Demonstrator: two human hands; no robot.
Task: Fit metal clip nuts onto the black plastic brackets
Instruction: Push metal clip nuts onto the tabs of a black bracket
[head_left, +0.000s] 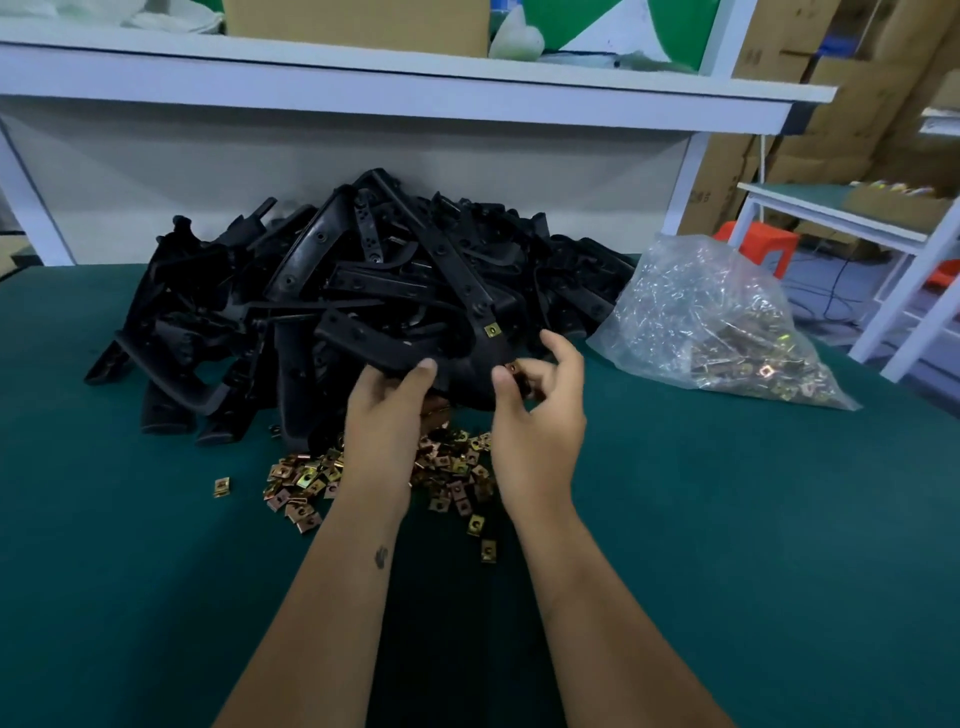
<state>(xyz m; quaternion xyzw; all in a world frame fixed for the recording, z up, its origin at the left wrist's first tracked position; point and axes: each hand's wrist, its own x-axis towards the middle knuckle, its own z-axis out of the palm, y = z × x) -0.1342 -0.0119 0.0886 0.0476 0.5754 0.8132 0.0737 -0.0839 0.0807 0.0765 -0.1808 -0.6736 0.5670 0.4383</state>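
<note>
Your forearms, nearest item, reaching forward over the green surface (727, 519)
Left hand (384, 415): fingers curled under and gripping the held black bracket (410, 348), thumb on its near edge
Right hand (535, 415): fingers (503, 382) pinching a clip nut (511, 368) at the bracket's lower end
Held bracket: lifted in front of the heap, one clip nut already fitted (492, 330) higher on its arm
Step in hand, judged: seat the second nut. Keep the bracket steady with your left hand, line the nut's open mouth square to the edge, and push until its hole sits over the bracket's hole
Loose clip nuts (457, 467): scattered on the surface beneath your hands
Bracket heap (311, 280): just behind
Clear bag of clip nuts (727, 327): right of the heap
</note>
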